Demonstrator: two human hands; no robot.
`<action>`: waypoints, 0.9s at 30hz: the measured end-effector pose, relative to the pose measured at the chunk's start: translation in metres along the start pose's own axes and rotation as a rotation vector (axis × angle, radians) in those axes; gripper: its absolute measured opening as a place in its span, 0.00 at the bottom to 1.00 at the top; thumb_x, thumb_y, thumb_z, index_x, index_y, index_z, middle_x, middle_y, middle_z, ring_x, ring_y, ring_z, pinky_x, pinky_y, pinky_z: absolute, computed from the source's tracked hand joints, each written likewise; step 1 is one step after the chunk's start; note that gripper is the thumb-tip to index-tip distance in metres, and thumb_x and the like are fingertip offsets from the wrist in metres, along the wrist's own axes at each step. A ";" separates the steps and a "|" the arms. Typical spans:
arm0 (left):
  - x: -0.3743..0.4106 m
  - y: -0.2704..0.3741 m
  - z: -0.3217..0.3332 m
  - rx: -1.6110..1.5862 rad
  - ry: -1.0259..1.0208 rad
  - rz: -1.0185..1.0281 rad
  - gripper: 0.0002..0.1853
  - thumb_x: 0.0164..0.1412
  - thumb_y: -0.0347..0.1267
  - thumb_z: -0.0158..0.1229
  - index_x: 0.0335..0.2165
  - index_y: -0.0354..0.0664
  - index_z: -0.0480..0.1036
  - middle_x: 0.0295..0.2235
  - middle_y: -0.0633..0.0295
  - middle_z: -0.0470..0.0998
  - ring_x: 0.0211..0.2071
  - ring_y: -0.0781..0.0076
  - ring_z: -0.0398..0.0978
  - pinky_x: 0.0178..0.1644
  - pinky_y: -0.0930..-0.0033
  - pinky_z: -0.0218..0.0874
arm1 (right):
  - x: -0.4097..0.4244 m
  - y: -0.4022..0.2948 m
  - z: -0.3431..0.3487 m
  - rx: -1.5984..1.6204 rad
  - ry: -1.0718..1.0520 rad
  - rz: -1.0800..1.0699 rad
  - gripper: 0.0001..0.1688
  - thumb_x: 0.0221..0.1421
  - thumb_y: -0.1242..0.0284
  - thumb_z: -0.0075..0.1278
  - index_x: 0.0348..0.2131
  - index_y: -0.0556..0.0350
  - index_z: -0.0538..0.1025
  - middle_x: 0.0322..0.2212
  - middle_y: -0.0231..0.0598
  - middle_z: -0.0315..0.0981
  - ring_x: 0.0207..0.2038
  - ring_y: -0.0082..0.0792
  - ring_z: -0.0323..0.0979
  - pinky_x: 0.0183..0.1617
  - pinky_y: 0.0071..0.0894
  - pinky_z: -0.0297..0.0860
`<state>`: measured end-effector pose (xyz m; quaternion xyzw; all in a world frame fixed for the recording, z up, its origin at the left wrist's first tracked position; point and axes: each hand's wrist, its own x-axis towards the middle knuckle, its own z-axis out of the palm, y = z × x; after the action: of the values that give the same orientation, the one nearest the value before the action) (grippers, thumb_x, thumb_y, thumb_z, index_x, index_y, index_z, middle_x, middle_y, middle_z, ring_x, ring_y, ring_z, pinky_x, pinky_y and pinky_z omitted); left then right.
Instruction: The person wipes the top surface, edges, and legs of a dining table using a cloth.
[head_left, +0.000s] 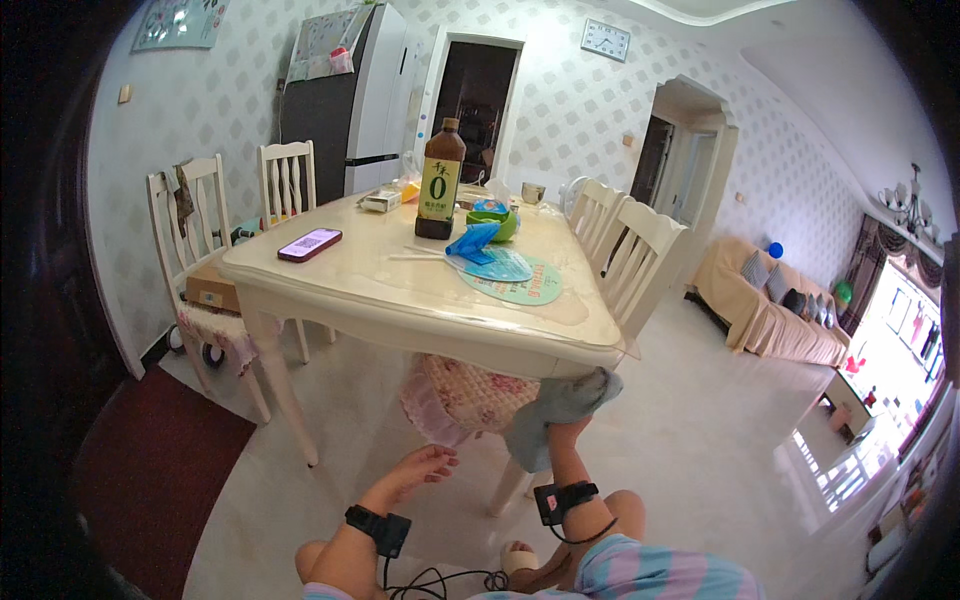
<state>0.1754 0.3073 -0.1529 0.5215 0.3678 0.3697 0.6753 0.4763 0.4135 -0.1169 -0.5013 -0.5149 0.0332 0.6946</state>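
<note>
My right hand (568, 430) is shut on a grey-blue cloth (534, 420), which covers most of its fingers. The cloth is up against the front edge of a cream dining table (375, 307), close to its near right corner, and part of it hangs down. My left hand (429, 466) is empty, fingers loosely apart, below the table edge and in front of a floral quilted seat cushion (472, 390) with a pink frill. On the tabletop stand a brown bottle (439, 184) with a printed label and a green bowl (499, 223). Overlapping round hand fans (525, 289) lie near the bowl.
A lit phone (310, 244) lies at the table's left side. White chairs (637, 247) flank the table, one on the left bearing a cardboard box (212, 289). A dark red mat (150, 450) covers floor at left. Black cables (442, 581) run beside my feet.
</note>
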 end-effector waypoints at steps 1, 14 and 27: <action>0.000 0.001 0.002 0.021 0.010 -0.013 0.23 0.61 0.44 0.51 0.50 0.44 0.65 0.45 0.64 0.71 0.44 0.74 0.68 0.49 0.69 0.59 | -0.007 0.002 0.002 0.025 -0.012 0.000 0.44 0.41 0.62 0.62 0.53 0.61 0.61 0.50 0.46 0.62 0.54 0.43 0.59 0.57 0.38 0.55; 0.002 0.008 0.008 0.137 -0.011 -0.078 0.21 0.62 0.43 0.51 0.50 0.45 0.66 0.46 0.64 0.71 0.43 0.73 0.68 0.48 0.69 0.60 | -0.085 0.084 -0.003 -0.169 -0.227 0.197 0.45 0.45 0.47 0.52 0.55 0.54 0.60 0.52 0.44 0.60 0.55 0.44 0.58 0.59 0.39 0.54; 0.002 -0.004 -0.001 0.134 0.003 -0.059 0.22 0.62 0.43 0.51 0.50 0.43 0.65 0.45 0.65 0.72 0.42 0.74 0.70 0.46 0.70 0.62 | -0.108 0.137 -0.004 -0.360 -0.285 0.178 0.42 0.48 0.53 0.53 0.56 0.55 0.58 0.53 0.45 0.61 0.56 0.44 0.59 0.57 0.39 0.56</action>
<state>0.1761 0.3088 -0.1575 0.5539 0.4078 0.3250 0.6491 0.4937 0.4180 -0.2905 -0.6506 -0.5591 0.0721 0.5088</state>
